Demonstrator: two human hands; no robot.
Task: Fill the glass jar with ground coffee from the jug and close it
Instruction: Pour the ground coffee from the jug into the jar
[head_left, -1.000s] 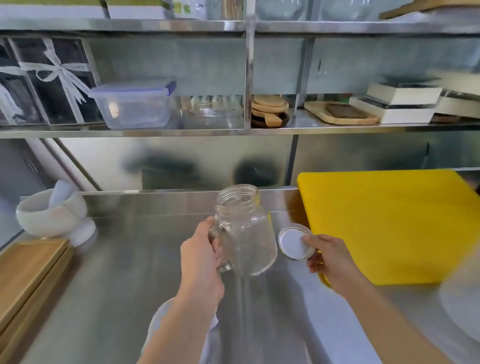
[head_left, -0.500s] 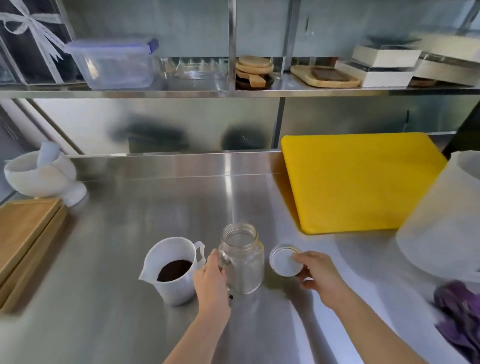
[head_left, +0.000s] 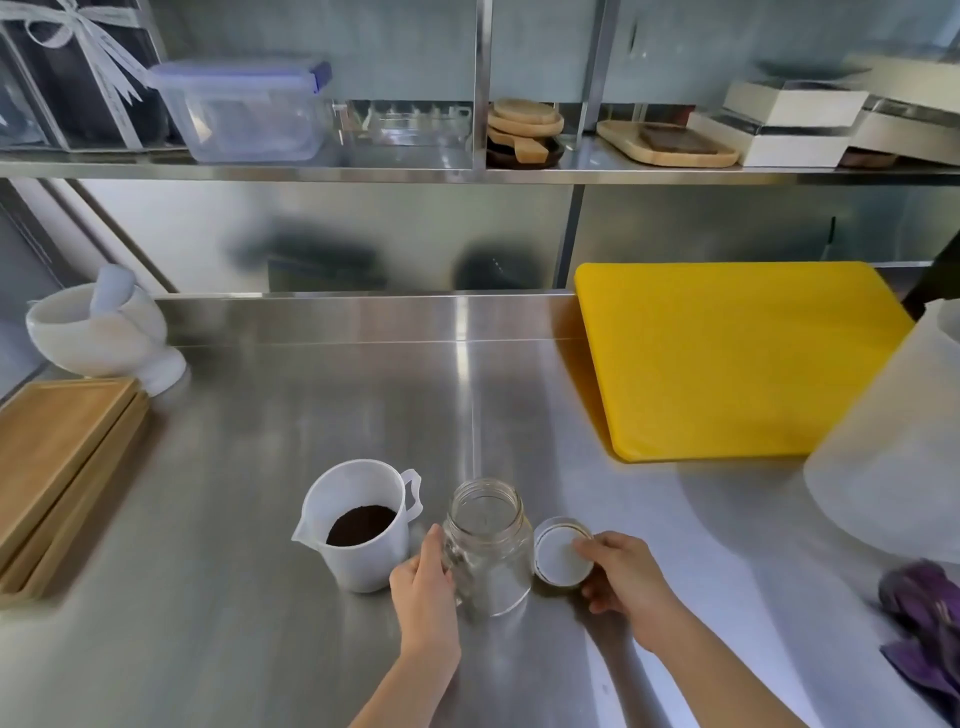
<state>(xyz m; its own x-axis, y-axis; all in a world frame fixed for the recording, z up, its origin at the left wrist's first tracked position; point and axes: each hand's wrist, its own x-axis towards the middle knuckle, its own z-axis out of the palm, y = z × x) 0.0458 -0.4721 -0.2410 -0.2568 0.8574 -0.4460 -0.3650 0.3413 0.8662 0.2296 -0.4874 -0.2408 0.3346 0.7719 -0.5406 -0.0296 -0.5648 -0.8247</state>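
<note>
The jar (head_left: 485, 545) has come down from mid-air and now stands open on the tabletop (head_left: 234, 597) near its front edge, just right of the jug (head_left: 361, 525). The left hand (head_left: 423, 587) grips its handle; the right hand (head_left: 621, 571) pinches the lid (head_left: 558, 553) beside it. The jar looks empty, so pouring is probably next

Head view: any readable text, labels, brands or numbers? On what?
No readable text anywhere in this view.
jug: no scale marks or print visible.
glass jar: clear, no label visible.
lid: plain white.
white boxes on the shelf: blurred, nothing legible.
</note>
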